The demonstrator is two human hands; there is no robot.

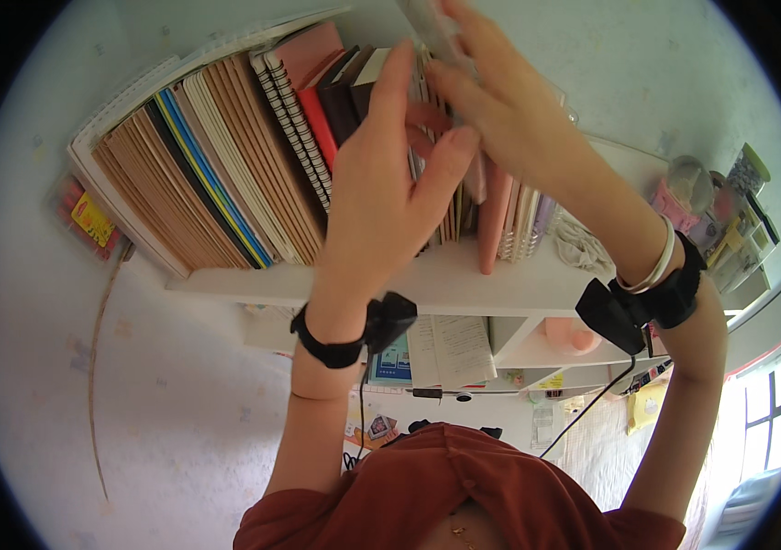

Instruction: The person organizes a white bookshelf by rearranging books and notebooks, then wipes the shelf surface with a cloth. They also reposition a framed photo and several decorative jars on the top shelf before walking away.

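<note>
My right hand grips a thin, pale notebook or booklet, blurred and tilted above the row; its lower part shows below the hand. Close by on the left is my left hand, thumb and index finger spread, its other fingers bent down among the standing books. What those fingers touch is hidden. A black-brown book and a red book stand just left of it. To the right of its thumb, a pink book juts forward from the row.
The white shelf carries brown-covered notebooks, spiral-bound notebooks and a crumpled white cloth. Jars stand at the right. Lower down are handwritten pages and a round pink object. Cables hang from both wrist devices.
</note>
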